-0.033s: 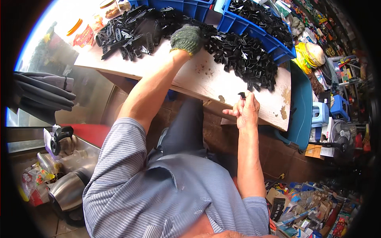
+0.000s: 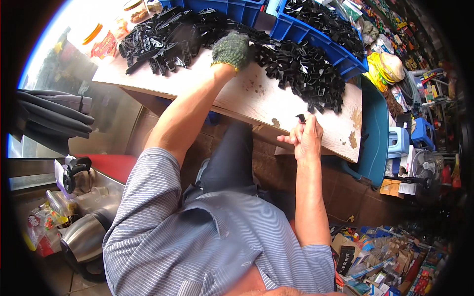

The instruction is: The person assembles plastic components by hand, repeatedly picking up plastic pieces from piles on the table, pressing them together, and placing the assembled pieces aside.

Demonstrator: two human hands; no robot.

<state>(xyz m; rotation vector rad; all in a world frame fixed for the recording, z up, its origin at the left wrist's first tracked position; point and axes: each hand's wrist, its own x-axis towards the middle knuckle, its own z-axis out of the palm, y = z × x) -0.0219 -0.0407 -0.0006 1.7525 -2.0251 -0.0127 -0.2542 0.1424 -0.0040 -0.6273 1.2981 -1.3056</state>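
Note:
My left hand [image 2: 231, 50], in a dark green knit glove, reaches to the far side of the table. It rests at the edge of a heap of long black plastic pieces [image 2: 185, 52], some with ladder-like slots. Its fingers are hidden beneath the glove's back, so any grip cannot be made out. Bare, my right hand [image 2: 307, 137] is over the table's near edge, pinching a small black plastic piece [image 2: 300, 118] between thumb and forefinger, other fingers partly extended. Just beyond it lies a heap of short black plastic clips [image 2: 308, 74].
Blue crates stand at the back; the right crate [image 2: 328, 52] is full of black parts. A teal bin [image 2: 377, 135] is against the right end of the pale table [image 2: 227, 93]. A steel kettle [image 2: 86, 238] stands at left. Mixed goods [image 2: 385, 261] crowd the lower right.

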